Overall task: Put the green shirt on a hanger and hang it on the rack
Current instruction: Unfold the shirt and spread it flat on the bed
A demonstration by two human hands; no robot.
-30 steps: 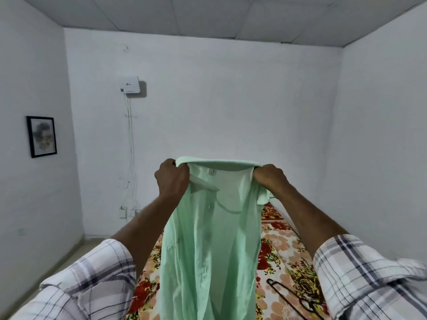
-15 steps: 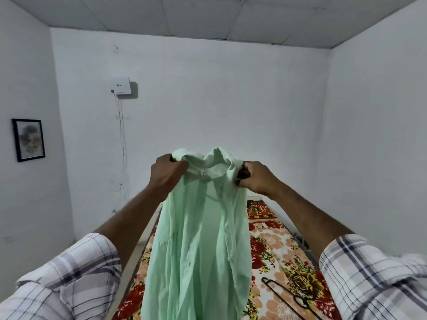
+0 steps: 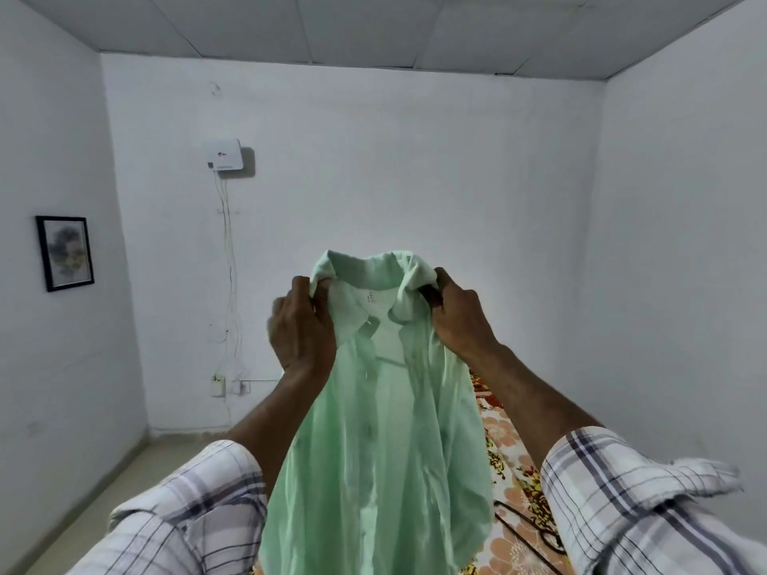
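Observation:
I hold the pale green shirt [image 3: 373, 441] up in front of me by its collar, and it hangs down with its buttoned front toward me. My left hand [image 3: 301, 329] grips the collar's left side. My right hand [image 3: 456, 321] grips the right side of the collar. A black hanger [image 3: 529, 529] lies on the floral bed at the lower right, mostly hidden behind the shirt and my right sleeve. No rack is in view.
A bed with a floral sheet [image 3: 504, 439] runs along the right wall below the shirt. Bare floor [image 3: 124, 479] lies to the left. On the back wall are a white box [image 3: 224, 154] with hanging cables and sockets [image 3: 226, 385]. A framed picture [image 3: 65, 253] hangs on the left wall.
My hands came closer together, so the stretched collar bunched up. The view swung slightly left and the shirt hangs more crumpled.

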